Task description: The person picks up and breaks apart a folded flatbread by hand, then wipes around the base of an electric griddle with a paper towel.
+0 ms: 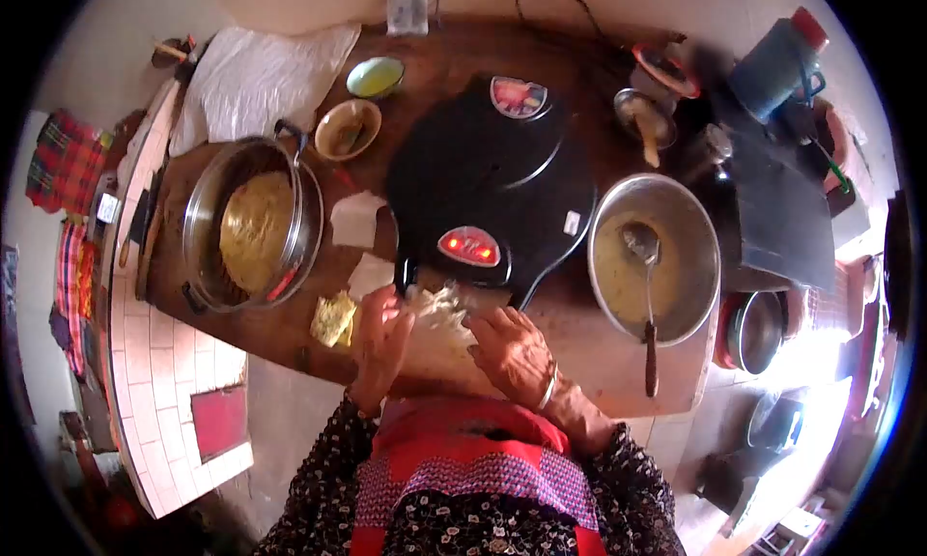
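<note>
- Both hands press down flat on a pale, thin sheet of dough [436, 314] at the near edge of the wooden table [579, 348]; the left hand [379, 339] lies with fingers spread over its left side, the right hand [512, 348] over its right side, neither closed around it.
- Whether any fingers pinch the sheet I cannot tell.
- Just left of the left hand sits a small yellow folded piece [333, 317].
- Directly beyond the hands stands a closed black electric griddle [488, 184] with red lights glowing on its front.
- Right of the right hand is a metal bowl of yellowish batter [655, 258] with a ladle [645, 295] resting in it, handle pointing toward the person.
- Farther left of the hands stands a steel pot [253, 226] holding a stack of yellow flatbreads.
- Beyond that pot lie two small bowls [359, 107] and a white cloth [256, 78].
</note>
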`<move>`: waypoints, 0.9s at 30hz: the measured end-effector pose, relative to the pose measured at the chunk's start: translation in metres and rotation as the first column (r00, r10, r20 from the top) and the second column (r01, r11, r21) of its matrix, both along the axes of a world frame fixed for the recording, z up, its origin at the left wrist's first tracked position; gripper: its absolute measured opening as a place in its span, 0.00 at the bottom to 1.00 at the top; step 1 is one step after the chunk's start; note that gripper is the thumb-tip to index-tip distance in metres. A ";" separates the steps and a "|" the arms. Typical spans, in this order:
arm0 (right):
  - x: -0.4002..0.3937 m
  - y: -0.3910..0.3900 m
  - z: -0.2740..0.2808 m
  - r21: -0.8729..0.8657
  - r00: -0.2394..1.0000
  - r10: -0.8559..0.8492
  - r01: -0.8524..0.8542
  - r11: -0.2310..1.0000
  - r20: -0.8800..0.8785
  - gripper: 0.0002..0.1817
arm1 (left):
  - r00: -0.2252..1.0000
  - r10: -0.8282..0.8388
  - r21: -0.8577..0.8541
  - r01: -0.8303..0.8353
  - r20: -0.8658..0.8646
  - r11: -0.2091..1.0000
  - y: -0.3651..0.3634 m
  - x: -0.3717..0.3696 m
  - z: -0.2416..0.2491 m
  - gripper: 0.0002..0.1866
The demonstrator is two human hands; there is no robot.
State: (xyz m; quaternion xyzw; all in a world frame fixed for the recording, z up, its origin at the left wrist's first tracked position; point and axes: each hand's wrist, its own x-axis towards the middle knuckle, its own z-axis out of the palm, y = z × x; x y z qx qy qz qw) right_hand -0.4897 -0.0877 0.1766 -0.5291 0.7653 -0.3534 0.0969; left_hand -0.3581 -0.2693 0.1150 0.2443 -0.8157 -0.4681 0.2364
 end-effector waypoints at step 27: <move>0.048 0.043 -0.088 0.240 0.938 -0.271 0.218 0.946 0.217 0.10 | 0.965 -0.123 -0.534 0.233 0.233 0.813 -0.011 0.018 -0.083 0.21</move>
